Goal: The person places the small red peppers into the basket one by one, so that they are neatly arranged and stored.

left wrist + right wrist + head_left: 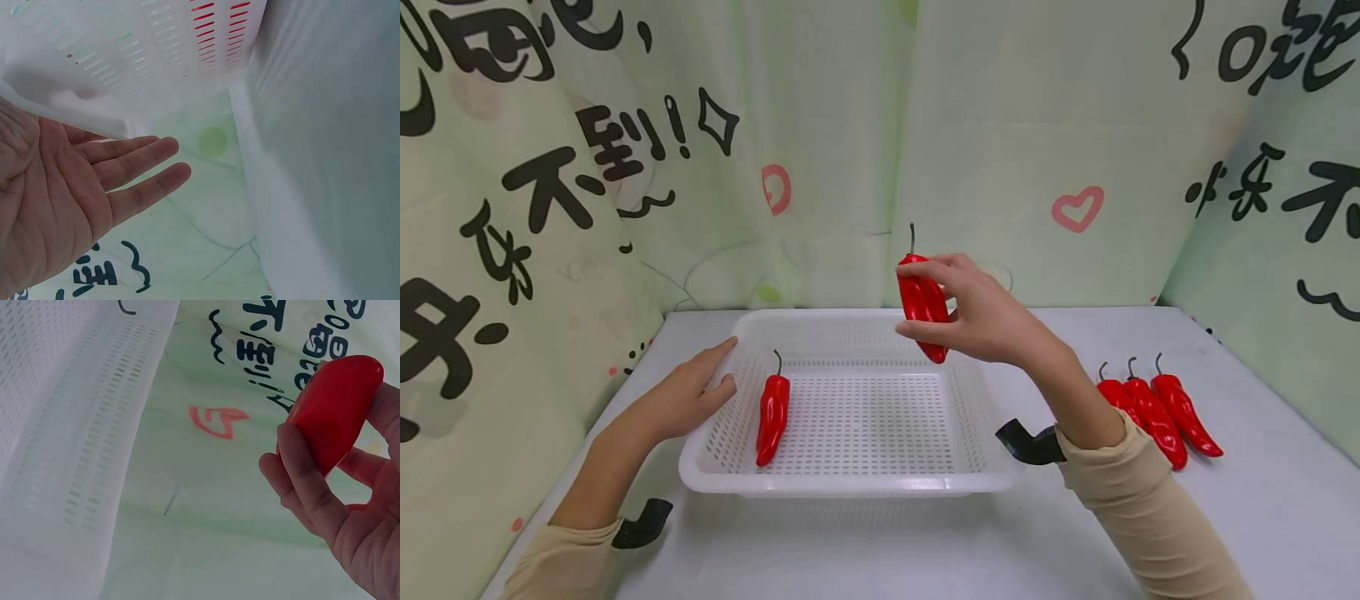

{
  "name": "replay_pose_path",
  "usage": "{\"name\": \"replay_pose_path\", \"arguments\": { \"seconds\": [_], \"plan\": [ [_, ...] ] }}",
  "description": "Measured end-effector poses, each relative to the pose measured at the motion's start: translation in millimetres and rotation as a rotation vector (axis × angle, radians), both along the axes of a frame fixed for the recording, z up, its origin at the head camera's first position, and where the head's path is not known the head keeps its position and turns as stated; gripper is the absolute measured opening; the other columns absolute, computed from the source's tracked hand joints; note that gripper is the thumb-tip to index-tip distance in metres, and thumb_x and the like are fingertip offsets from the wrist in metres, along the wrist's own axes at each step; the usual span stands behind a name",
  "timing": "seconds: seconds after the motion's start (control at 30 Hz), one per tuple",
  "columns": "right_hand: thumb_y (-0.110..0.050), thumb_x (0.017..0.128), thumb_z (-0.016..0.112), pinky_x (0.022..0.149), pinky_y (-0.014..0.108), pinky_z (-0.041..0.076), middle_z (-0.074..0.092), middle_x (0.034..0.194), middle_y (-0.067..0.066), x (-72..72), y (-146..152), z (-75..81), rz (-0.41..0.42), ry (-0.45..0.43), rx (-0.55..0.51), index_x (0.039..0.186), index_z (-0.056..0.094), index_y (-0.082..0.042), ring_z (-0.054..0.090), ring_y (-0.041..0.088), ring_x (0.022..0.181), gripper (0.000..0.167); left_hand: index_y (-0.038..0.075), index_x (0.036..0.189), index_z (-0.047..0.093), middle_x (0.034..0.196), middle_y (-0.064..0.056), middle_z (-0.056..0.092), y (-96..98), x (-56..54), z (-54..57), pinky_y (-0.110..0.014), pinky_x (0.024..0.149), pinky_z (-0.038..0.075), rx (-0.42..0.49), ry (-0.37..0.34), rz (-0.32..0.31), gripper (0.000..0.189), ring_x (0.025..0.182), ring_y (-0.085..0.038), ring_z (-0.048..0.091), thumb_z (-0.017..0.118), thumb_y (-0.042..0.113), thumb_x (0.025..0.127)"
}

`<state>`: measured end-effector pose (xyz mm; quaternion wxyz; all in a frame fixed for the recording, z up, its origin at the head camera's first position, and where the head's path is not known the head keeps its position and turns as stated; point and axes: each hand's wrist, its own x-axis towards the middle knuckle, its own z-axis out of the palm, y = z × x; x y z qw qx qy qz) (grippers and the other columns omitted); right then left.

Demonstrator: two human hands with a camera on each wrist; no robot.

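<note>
My right hand [973,312] pinches a red chili pepper [922,300] between thumb and fingers, above the back right part of a white plastic basket [865,485]. The pepper is upright with its stem on top. In the right wrist view, the same pepper [337,412] shows its rounded end between the fingers. Another red pepper [772,419] lies inside the basket near its left wall. My left hand [685,392] rests at the basket's left rim with fingers extended. From the left wrist view, the hand [81,181] has straight fingers beside the perforated wall [144,56].
Several red peppers [1157,417] lie side by side on the white table [1262,500], right of the basket, partly hidden by my right sleeve [1142,500]. A pale green printed curtain [835,208] encloses the back and both sides.
</note>
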<state>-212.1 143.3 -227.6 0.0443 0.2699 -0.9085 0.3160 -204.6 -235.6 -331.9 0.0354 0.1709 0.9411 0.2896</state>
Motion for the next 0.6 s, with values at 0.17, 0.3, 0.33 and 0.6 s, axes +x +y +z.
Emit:
{"name": "replay_pose_path", "arguments": {
  "seconds": [0.17, 0.3, 0.33, 0.6],
  "plan": [
    [-0.025, 0.089, 0.08, 0.083, 0.04, 0.062, 0.045, 0.148, 0.011, -3.0, -9, -2.0, 0.012, -0.014, -0.017, 0.149, 0.051, -0.018, 0.049, 0.027, 0.128, 0.067, -0.007, 0.158, 0.022, 0.152, -0.035, 0.038, -1.9, -0.8, -0.8, -0.05, 0.077, 0.063, -0.001, -0.008, 0.002, 0.067, 0.111, -0.042, 0.062, 0.05, 0.017, 0.103],
    [-0.026, 0.089, 0.08, 0.083, 0.039, 0.062, 0.046, 0.147, 0.01, -5.3, -16, -4.7, 0.022, -0.021, -0.031, 0.149, 0.051, -0.018, 0.048, 0.026, 0.129, 0.067, -0.006, 0.159, 0.022, 0.15, -0.034, 0.04, -2.1, -1.6, -1.6, -0.048, 0.075, 0.064, 0.012, -0.008, 0.002, 0.067, 0.106, -0.039, 0.064, 0.05, 0.016, 0.102],
    [-0.026, 0.089, 0.08, 0.082, 0.039, 0.063, 0.046, 0.146, 0.01, -5.8, -17, -5.3, 0.024, -0.02, -0.032, 0.149, 0.051, -0.018, 0.048, 0.026, 0.129, 0.067, -0.006, 0.159, 0.022, 0.15, -0.034, 0.041, -1.7, -1.8, -1.8, -0.047, 0.074, 0.064, 0.017, -0.009, 0.002, 0.067, 0.106, -0.039, 0.065, 0.05, 0.016, 0.102],
    [-0.027, 0.089, 0.079, 0.081, 0.037, 0.062, 0.049, 0.143, 0.01, -8.7, -26, -8.3, 0.038, -0.014, -0.027, 0.148, 0.052, -0.017, 0.046, 0.025, 0.13, 0.066, -0.006, 0.159, 0.022, 0.15, -0.035, 0.041, -0.7, -0.9, -1.3, -0.045, 0.072, 0.064, 0.015, -0.016, 0.006, 0.068, 0.106, -0.04, 0.065, 0.051, 0.016, 0.102]
  ]
}}
